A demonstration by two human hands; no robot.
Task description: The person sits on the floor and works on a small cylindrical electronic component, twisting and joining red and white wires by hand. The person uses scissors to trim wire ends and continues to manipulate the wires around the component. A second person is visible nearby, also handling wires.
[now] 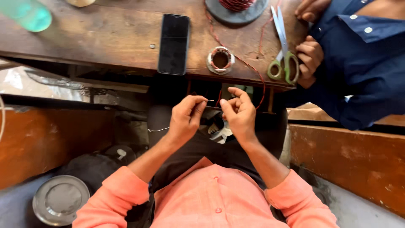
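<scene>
My left hand (185, 116) and my right hand (238, 112) are held close together below the edge of a worn wooden table (105, 42). Both pinch a thin reddish copper wire (215, 100) that spans the small gap between their fingertips. The wire runs up over the table edge in a loop (253, 69) toward a small round coil (220, 60) and a larger spool (236, 6) on a dark disc. Pliers (219, 131) lie on my lap under my hands.
A black phone (174, 43) lies face up on the table. Green-handled scissors (283, 50) rest at the right edge, beside another person's hand (310, 59) in a blue shirt. A teal bottle (27, 13) sits far left; a metal lid (61, 199) lies on the floor.
</scene>
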